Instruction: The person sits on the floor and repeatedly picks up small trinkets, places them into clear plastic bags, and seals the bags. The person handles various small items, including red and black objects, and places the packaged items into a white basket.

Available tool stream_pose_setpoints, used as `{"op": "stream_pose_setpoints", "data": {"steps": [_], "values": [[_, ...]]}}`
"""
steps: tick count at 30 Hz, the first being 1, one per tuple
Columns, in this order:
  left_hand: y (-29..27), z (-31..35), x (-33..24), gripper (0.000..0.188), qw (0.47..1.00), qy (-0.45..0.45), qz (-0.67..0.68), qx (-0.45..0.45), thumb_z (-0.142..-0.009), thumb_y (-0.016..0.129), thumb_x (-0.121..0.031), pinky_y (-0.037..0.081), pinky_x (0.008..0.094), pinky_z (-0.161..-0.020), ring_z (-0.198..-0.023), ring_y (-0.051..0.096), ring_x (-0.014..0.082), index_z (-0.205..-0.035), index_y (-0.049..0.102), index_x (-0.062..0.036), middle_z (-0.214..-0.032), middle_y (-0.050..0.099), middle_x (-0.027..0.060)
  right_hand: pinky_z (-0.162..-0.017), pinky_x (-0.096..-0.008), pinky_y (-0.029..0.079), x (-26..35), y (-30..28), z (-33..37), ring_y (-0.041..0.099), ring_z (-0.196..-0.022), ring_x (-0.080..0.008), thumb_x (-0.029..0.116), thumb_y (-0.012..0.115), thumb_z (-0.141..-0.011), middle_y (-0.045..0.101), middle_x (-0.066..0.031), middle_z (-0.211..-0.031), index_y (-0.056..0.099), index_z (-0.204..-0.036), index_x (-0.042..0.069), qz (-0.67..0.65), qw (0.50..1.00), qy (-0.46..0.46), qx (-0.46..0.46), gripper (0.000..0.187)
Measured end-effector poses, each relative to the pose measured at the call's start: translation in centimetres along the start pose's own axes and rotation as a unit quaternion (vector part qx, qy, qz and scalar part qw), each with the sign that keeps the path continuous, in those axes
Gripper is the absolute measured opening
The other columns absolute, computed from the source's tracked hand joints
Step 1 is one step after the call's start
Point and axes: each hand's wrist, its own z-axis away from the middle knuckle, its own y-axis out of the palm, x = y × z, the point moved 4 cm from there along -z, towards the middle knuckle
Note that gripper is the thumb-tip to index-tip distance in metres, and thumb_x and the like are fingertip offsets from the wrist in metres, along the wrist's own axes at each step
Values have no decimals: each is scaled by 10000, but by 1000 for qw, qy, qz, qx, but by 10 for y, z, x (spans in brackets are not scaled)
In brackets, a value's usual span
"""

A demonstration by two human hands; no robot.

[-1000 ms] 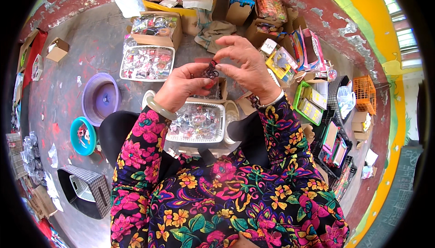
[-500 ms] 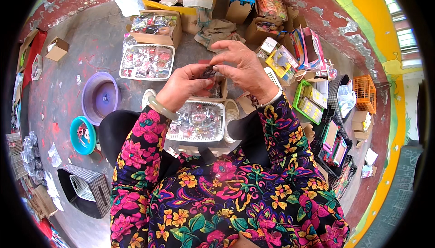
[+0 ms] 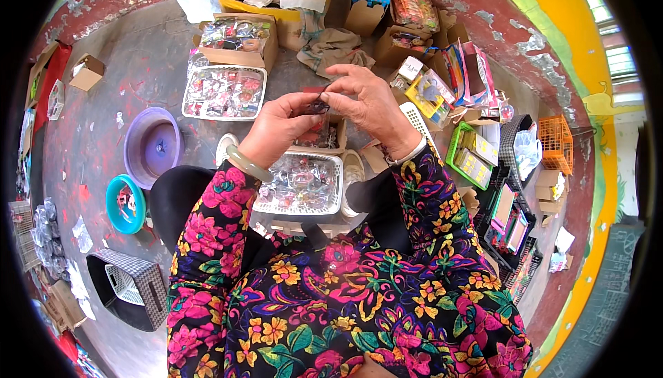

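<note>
My left hand (image 3: 280, 129) and my right hand (image 3: 373, 109) meet in front of me, above a cardboard box. Between their fingertips is a small dark item (image 3: 318, 106), too small and covered to name. The left thumb and fingers pinch it from one side. From the other side, the right thumb and forefinger close on it, with the other right fingers raised. Just below my hands, between my feet, stands a white plastic basket (image 3: 336, 202) with several small clear-wrapped pieces. Partly hidden behind the hands is the open cardboard box (image 3: 338, 138).
Ahead stands another white basket (image 3: 259, 109) of wrapped pieces, with filled cartons (image 3: 269, 46) behind. To my left are a purple basin (image 3: 131, 147), a teal basin (image 3: 112, 205) and a checked bin (image 3: 153, 295). A green basket (image 3: 452, 149) and a black crate (image 3: 528, 216) stand right.
The right fingers have drawn in closer to the left fingertips, and the dark item is more covered. Both forearms stay nearly where they were.
</note>
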Motion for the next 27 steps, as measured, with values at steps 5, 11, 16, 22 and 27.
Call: {"op": "stream_pose_setpoints", "data": {"steps": [5,11,16,22,27], "values": [[-2,-4,6,372,999,30,1,-19,-842,551,20,515,236,-732,-857,587,106,-1206,482,5,-1031,592,53,-894,-349,398,-12,5,1,520,-1058,-306,231,675,-702,569,-168,-1129,686,-821,68,-29,998,51,-5,202],[1,-4,7,369,999,39,19,-28,-832,541,45,487,201,-702,-815,565,75,-1196,493,4,-1002,595,39,-817,-303,420,-16,5,2,554,-940,-237,189,695,-683,552,-164,-1143,684,-842,52,-57,994,92,11,210],[1,-5,9,368,999,45,4,-11,-831,539,47,486,204,-721,-834,564,72,-1194,498,4,-1006,593,36,-846,-303,414,-10,2,2,569,-1010,-235,179,709,-673,601,-159,-1040,680,-808,24,-130,983,126,36,208],[2,-6,7,375,999,49,-6,-24,-831,534,51,479,202,-719,-823,555,69,-1201,497,3,-1012,592,35,-759,-271,445,-12,3,2,594,-870,-179,170,716,-690,617,-116,-956,670,-781,16,-158,977,142,11,185],[1,-5,9,373,998,57,2,-27,-827,527,59,477,203,-715,-820,552,69,-1196,496,15,-1016,597,42,-720,-250,449,-6,8,2,581,-807,-134,115,714,-674,614,-71,-931,647,-760,6,-188,970,149,28,155]]}}
